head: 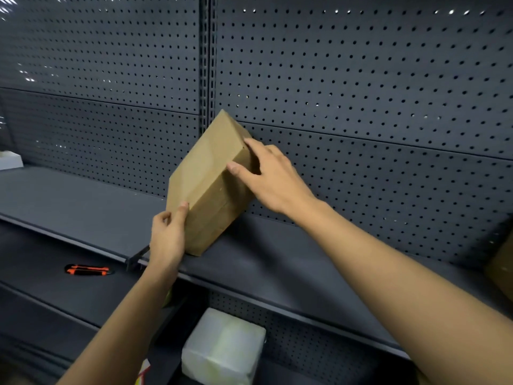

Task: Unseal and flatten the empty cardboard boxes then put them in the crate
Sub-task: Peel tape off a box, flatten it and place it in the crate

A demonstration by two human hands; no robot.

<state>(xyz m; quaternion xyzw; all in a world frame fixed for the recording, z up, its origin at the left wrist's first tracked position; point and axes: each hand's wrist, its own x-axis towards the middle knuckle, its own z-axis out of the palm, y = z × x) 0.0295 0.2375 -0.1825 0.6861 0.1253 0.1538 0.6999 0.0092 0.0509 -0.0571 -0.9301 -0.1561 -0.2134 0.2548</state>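
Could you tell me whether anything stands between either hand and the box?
Nothing visible does: the left hand pinches the box at its lower corner, and the right hand holds its upper end.

A cardboard box (205,184) stands on the shelf (83,207) before the pegboard (361,79), knife (87,270) lower-left

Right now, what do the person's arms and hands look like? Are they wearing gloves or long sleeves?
No gloves and no long sleeves. The left hand and the right hand are both bare, with no rings showing. The left forearm and the right forearm are bare too: no watch, bracelet or sleeve in view. Anything worn higher up is outside the picture.
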